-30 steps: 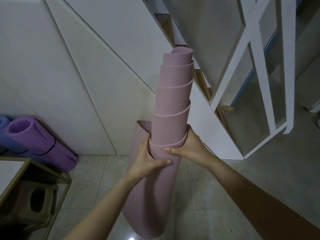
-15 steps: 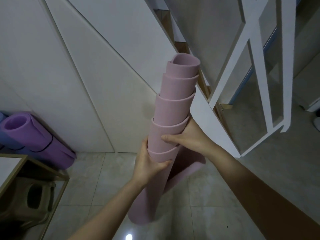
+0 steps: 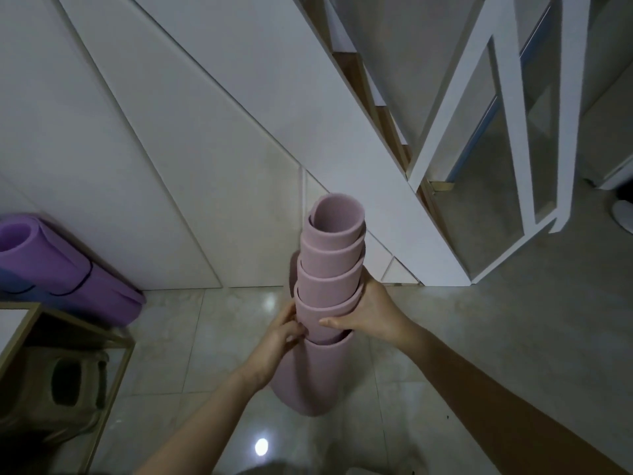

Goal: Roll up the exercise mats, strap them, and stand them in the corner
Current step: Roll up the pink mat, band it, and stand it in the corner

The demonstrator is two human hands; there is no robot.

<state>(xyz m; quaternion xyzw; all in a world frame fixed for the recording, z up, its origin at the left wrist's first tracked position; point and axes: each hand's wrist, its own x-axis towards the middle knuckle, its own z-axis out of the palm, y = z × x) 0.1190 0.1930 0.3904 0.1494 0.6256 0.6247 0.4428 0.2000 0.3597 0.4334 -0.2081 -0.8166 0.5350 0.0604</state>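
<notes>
A dusty-pink exercise mat [image 3: 330, 265] stands on end on the tiled floor, rolled but telescoped upward in several stepped layers. My left hand [image 3: 282, 332] grips its left side at mid-height, fingers curled against the roll. My right hand [image 3: 368, 311] wraps round the right side, thumb across the front. A purple rolled mat [image 3: 65, 275] with dark straps lies against the wall at the left, with a blue mat [image 3: 13, 286] partly hidden beneath it.
White slanted panels [image 3: 191, 149] under a staircase rise behind the mat. A white railing frame [image 3: 513, 108] stands at the right. A gold-framed table [image 3: 68, 320] with a stool [image 3: 58, 389] under it sits at the lower left. Glossy floor tiles [image 3: 445, 337] surround the mat.
The pink mat has been brought lower and more upright, its loose outer flap pulled in. My right hand slid down the roll and the view tilted down.
</notes>
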